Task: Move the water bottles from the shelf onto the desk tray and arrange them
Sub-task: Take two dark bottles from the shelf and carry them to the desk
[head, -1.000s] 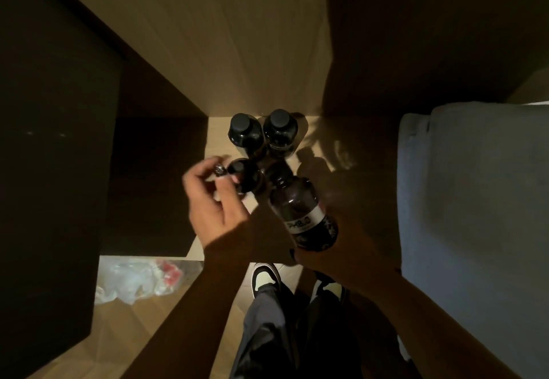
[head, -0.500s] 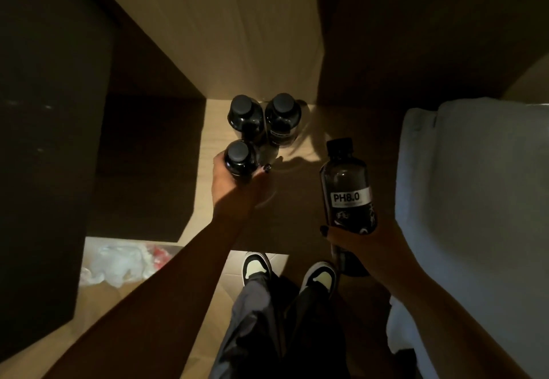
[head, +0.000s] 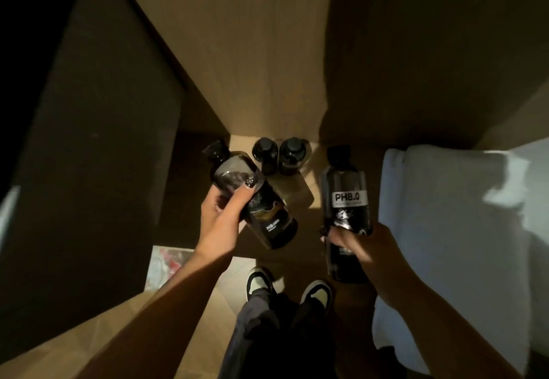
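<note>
Lifted third bottle (head: 252, 197) off shelf (head: 297, 197), left hand (head: 219, 221) clamped | right hand (head: 362, 245) clamped on PH8.0 bottle (head: 347, 200) | apparently two bottles (head: 279, 156) left shelved | tray unseen, arranging pending

Third bottle (head: 252, 197): I have lifted it off the shelf (head: 297, 191) in my left hand (head: 219, 221), now tilted. Bottles left standing at the shelf's back edge: two, down from three.
</note>
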Demonstrator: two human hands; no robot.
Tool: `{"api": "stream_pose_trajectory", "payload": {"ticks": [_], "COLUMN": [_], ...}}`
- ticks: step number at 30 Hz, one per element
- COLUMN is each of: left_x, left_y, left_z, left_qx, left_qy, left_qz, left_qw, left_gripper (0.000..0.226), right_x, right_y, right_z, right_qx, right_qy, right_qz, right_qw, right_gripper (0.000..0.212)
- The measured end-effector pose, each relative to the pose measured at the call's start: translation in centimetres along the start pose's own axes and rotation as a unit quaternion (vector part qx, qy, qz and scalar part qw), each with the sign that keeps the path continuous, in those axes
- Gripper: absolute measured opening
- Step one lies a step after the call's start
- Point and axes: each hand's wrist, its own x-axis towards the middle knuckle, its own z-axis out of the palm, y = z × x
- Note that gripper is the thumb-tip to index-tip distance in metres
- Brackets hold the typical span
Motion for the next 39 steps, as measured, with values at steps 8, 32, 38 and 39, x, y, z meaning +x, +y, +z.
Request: {"api": "stream_pose_trajectory", "payload": {"ticks": [8,32,38,39], "left_x": [-9.0,-21.8,-25.1,-26.1], "left_y": [13.8,21.0,20.2,20.3], "left_z": [2.4,3.7,4.8,4.7], "left_qx": [-0.162,-0.175,-0.201,-0.179], "left_qy": [-0.069,-0.007,0.011,-0.005], "left_qz": [-0.112,-0.095,-0.075,-0.057], "left_qw": [0.978,0.980,0.977,0.982], "left_gripper": [0.035,0.045,0.052,0.069], "right_x": [-11.2,-22.2,-23.8,-24.1], "right_y": [-8.0,-16.7,-16.3,-16.2], "right_z": [1.5,-2.9,-4.0,-4.0], "right_qx": [0.101,0.242,0.140,0.111], "right_qy": [-0.033,-0.205,-0.247,-0.247], "right_qz": [-0.052,-0.014,-0.071,-0.088], "right_qw": [0.993,0.948,0.956,0.959], "right_gripper": [0.051,0.062,0.061,0.058]}}
